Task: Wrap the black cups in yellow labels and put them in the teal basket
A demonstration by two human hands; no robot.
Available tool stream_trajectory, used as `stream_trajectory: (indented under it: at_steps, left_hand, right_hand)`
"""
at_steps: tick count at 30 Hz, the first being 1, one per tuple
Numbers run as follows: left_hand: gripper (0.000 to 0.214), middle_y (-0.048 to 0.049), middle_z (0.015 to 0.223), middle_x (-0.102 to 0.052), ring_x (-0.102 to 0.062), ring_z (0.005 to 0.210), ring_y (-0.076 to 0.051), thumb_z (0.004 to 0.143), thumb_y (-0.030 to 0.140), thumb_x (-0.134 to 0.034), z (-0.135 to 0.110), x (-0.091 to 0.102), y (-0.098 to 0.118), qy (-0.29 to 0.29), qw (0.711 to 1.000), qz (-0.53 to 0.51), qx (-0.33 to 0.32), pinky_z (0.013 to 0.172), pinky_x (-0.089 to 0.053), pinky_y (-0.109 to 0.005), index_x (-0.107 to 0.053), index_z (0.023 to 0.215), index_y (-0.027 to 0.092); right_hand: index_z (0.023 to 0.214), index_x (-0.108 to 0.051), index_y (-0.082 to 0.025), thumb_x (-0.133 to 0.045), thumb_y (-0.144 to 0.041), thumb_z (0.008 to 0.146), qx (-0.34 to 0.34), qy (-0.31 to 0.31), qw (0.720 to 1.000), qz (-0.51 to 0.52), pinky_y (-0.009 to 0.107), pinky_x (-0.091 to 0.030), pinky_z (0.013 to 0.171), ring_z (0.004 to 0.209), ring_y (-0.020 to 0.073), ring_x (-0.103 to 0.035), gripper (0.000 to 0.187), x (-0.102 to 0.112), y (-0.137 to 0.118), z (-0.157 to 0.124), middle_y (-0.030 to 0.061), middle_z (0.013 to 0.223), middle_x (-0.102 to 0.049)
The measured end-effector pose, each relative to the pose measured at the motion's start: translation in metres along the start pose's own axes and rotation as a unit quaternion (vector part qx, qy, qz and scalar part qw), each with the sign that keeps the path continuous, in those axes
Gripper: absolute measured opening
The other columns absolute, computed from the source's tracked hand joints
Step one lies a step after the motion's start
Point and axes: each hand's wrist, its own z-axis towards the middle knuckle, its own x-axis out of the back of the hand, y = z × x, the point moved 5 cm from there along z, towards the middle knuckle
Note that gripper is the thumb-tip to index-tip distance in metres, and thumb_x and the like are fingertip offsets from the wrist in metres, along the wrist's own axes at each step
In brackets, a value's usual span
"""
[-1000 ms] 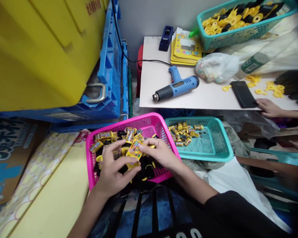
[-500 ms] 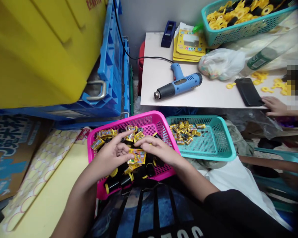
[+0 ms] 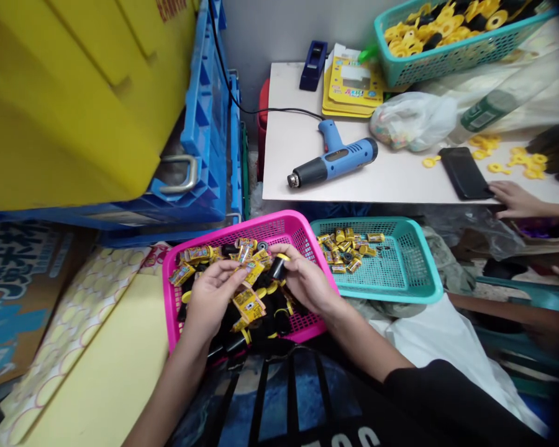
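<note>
A pink basket [image 3: 177, 323] on my lap holds several black-and-yellow rolls and yellow printed labels. My left hand [image 3: 212, 298] hovers over it with its fingers pinched on a yellow label [image 3: 253, 271]. My right hand [image 3: 305, 279] grips a black roll with a yellow end [image 3: 277, 267] just to the right of that label. Another yellow label [image 3: 248, 304] lies in the basket below my left fingers. Right of the pink basket, a teal basket [image 3: 400, 282] holds several label-wrapped rolls [image 3: 347, 249].
A low white table [image 3: 289, 161] carries a blue heat gun [image 3: 330, 160], a tape dispenser [image 3: 313, 62], yellow cards [image 3: 351, 87], a plastic bag [image 3: 412, 121], a phone [image 3: 466, 172] and a teal basket of yellow rings [image 3: 451, 31]. Another person's hand [image 3: 515, 198] rests beside the phone. Blue and yellow crates [image 3: 74, 99] stand at left.
My hands have parted: the right one has lifted a black roll from the basket, and the left has shifted its pinch to a label beside it. The flat label dropped lower.
</note>
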Motion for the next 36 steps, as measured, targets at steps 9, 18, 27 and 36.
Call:
stream_trajectory:
  at_steps: [9,18,27,36]
  left_hand:
    - [0.039,-0.0098,0.1,-0.077,-0.071,0.097,-0.028,0.065,0.051,-0.079,0.0,0.008,0.003,-0.067,0.991,0.113,-0.036,0.095,-0.053,-0.045,-0.079,0.091,0.021]
    - [0.038,-0.01,0.104,-0.077,-0.072,0.092,-0.026,0.067,0.051,-0.078,0.0,-0.003,0.007,-0.092,0.991,0.096,-0.022,0.084,-0.059,-0.039,-0.079,0.091,0.022]
    - [0.045,-0.0078,0.096,-0.078,-0.073,0.079,-0.02,0.058,0.04,-0.087,-0.003,-0.018,0.003,-0.052,0.998,0.001,0.038,0.073,-0.061,-0.031,-0.077,0.098,0.02]
    - [0.025,-0.0066,0.098,-0.077,-0.068,0.101,-0.023,0.063,0.025,-0.083,-0.009,-0.03,0.009,-0.121,0.992,-0.007,-0.046,0.092,-0.052,-0.033,-0.077,0.087,0.021]
  right_hand:
    - [0.09,-0.067,-0.02,-0.083,-0.032,0.065,0.03,-0.042,0.998,-0.03,0.025,-0.049,0.066,0.069,0.0107,-0.061,0.032,0.018,-0.028,0.002,-0.0015,0.08,-0.067]
    - [0.089,-0.068,-0.018,-0.084,-0.027,0.063,-0.01,-0.067,0.993,-0.095,0.024,-0.048,0.062,0.063,0.0087,-0.059,0.032,0.017,-0.019,0.005,-0.003,0.073,-0.065]
    - [0.088,-0.068,-0.022,-0.088,-0.031,0.057,0.109,-0.027,0.991,-0.07,0.03,-0.053,0.079,0.087,0.0151,-0.064,0.039,0.005,0.0,0.004,0.0016,0.097,-0.065]
    - [0.105,-0.068,-0.02,-0.068,-0.062,0.076,-0.035,-0.107,0.987,0.118,0.033,-0.049,0.083,0.095,0.02,-0.06,0.051,-0.014,0.027,0.0,0.0082,0.104,-0.066]
